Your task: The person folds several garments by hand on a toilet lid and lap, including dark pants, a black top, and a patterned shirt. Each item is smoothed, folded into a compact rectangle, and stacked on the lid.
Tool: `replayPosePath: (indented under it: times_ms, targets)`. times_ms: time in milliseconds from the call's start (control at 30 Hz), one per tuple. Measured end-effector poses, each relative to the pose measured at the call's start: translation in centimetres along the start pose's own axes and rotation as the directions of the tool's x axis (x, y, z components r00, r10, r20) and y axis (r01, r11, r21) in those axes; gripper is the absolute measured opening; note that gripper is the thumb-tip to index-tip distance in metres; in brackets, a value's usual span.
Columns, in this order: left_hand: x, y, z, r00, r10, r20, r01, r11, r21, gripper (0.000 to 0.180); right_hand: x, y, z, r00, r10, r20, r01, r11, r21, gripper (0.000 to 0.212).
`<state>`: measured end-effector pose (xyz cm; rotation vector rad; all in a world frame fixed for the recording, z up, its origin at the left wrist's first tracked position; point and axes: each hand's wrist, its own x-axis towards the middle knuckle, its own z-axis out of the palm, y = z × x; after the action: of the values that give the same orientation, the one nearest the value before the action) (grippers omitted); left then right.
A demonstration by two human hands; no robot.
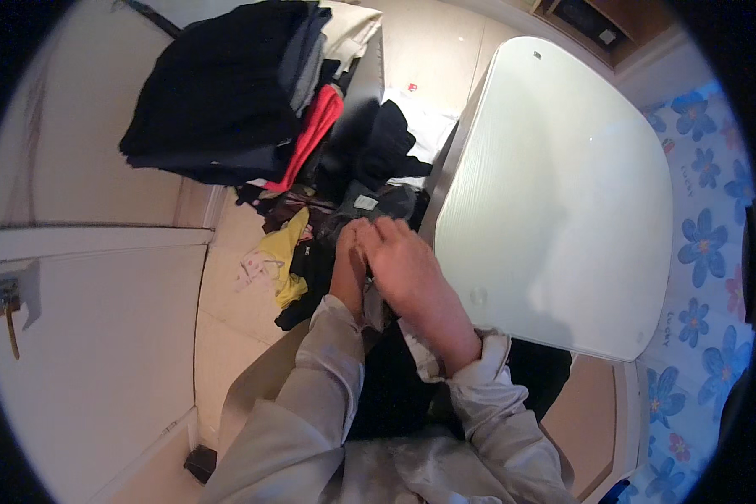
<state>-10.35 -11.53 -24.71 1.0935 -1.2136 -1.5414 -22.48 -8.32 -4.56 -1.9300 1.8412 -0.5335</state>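
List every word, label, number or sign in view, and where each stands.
Flower print: small dark lettering beside flowers, legible but not copied.
Grey garment: white tag, too small to read.
Dark box: pale sticker, too small to read.
Table: dark mark, too small to read.
Near white cloth: red mark, too small to identify.
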Motion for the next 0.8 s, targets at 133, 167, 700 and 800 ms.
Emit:
replayPosePath:
  times_ms: [133, 167, 700, 800]
  targets:
    - [0.4, 1.2, -2.5, 0.953, -0.302, -0.031, 0.228, 0.779, -0.584, 0.028, 1.0, -0.1, 0.7, 0.987, 0.006, -0.16, 0.01, 0.995, 0.097, 0.04]
    - [0.8, 2.5, -2.1, 0.923, -0.384, -0.032, 0.259, 0.68, -0.687, 0.029, 1.2, 0.4, 0.8, 0.969, -0.003, -0.249, 0.035, 0.992, 0.123, 0.043]
    - [-9.2, 25.5, 7.1, 0.878, 0.441, 0.187, -0.431, 0.897, -0.096, 0.026, -2.0, -2.5, -10.6, 0.91, 0.228, -0.346, 0.269, 0.312, 0.911, 0.036]
    - [-11.3, 28.7, 10.2, 0.673, 0.702, 0.232, -0.725, 0.689, 0.02, 0.032, -5.5, -3.7, -16.1, 0.739, 0.269, -0.618, 0.523, 0.349, 0.778, 0.038]
